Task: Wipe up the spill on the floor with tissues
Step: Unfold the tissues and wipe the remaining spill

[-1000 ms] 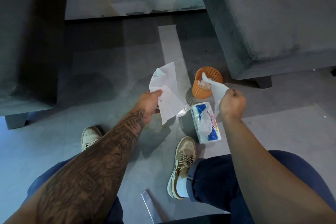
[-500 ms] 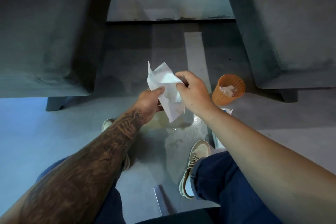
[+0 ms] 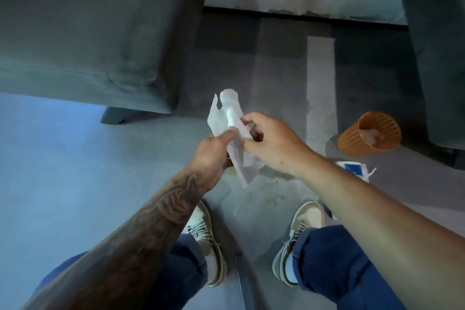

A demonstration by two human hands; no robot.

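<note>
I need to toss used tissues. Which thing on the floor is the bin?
Find the grey sofa at the right edge. At its near corner stands a small orange bin. Unlike the blue-and-white tissue pack just nearer, it's round, slotted, and holds crumpled tissue.

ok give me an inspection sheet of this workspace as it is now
surface: grey floor, wet spill between the shoes
job's things: white tissue held above the spill; tissue pack partly hidden by right arm
clutter: orange bin with used tissue inside
hands: left hand and right hand both pinch the tissue
cables: nothing seen
surroundings: grey sofas left and right
</note>
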